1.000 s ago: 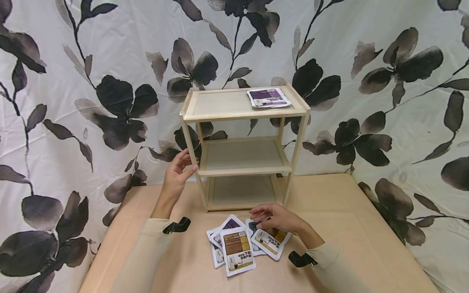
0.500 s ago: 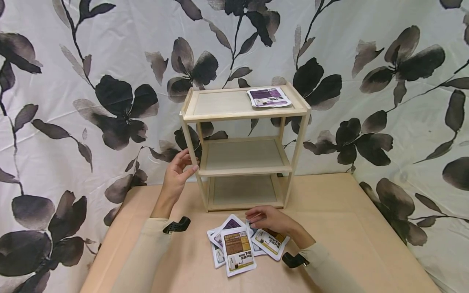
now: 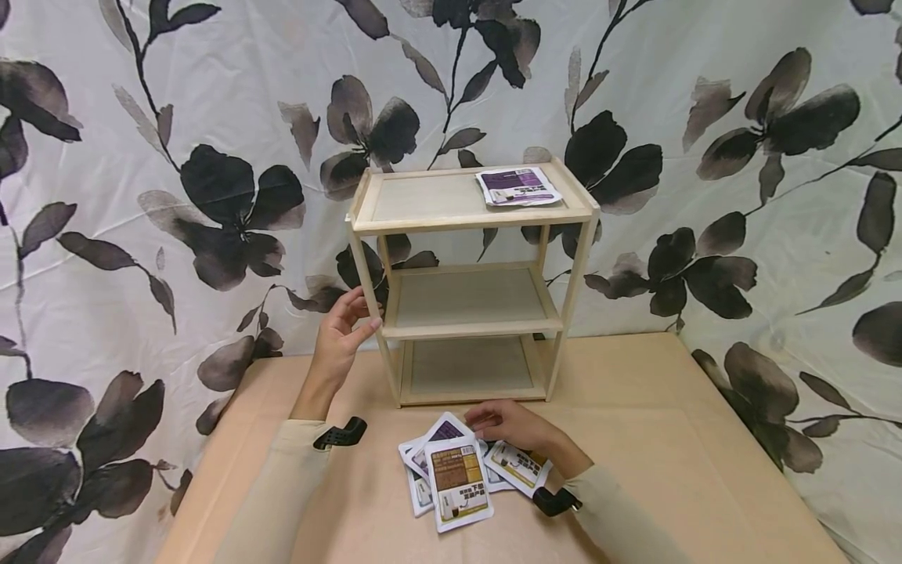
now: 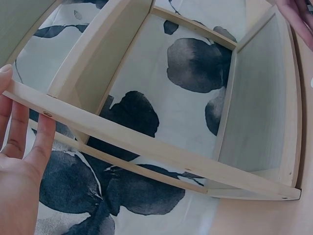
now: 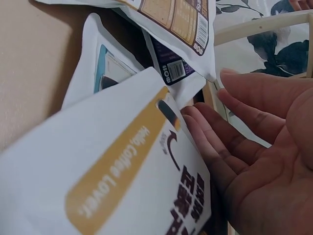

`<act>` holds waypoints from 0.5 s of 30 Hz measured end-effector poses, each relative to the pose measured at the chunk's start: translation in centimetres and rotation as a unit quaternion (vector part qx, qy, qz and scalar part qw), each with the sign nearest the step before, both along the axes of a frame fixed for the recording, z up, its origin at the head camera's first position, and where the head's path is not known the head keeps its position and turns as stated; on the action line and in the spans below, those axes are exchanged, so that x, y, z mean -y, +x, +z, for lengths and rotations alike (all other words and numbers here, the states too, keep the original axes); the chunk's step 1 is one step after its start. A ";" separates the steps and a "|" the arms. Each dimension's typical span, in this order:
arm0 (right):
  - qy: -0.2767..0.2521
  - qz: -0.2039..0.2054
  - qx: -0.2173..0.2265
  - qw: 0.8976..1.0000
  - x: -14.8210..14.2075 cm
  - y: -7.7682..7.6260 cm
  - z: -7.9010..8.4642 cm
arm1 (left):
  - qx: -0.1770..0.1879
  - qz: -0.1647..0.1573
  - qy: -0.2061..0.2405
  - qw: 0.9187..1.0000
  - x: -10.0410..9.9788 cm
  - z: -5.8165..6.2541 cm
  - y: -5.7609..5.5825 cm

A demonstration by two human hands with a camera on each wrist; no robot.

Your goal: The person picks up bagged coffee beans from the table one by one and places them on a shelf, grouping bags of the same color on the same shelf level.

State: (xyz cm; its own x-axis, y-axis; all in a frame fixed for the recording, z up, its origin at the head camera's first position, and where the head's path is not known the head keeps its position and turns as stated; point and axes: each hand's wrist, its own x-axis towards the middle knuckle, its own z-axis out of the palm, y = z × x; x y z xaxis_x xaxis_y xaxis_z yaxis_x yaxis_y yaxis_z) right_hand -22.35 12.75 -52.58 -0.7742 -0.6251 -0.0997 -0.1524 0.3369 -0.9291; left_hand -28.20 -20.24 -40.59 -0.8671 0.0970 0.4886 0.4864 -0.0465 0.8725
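Left hand [image 3: 331, 352] grips the left post [image 3: 362, 266] of the wooden rack [image 3: 472, 296], while the right hand [image 3: 521, 427], thumb and fingers apart, holding nothing, is at overlapping packets [image 3: 460, 482] on the table [image 3: 634, 439]; step judged a pick-up, next move calling for an edge pinch.

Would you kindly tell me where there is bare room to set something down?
Free: top shelf left of the purple pouch; middle shelf and bottom shelf, between the front legs; table between rack and right sleeve. Crowded: before the rack, where pouches overlap near the right hand.
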 end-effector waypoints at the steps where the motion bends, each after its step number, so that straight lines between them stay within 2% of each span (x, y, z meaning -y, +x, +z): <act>1: -0.002 -0.001 0.005 1.000 0.1 0.0 0.0 | -0.001 0.000 -0.001 1.000 0.0 0.0 0.0; 8: -0.018 -0.009 0.042 0.999 0.4 -0.2 -0.3 | 0.002 0.005 0.001 1.000 -0.1 -0.1 0.0; 15: -0.006 -0.010 0.032 0.999 0.5 -0.5 -0.5 | 0.003 0.006 0.006 1.000 -0.1 -0.3 0.0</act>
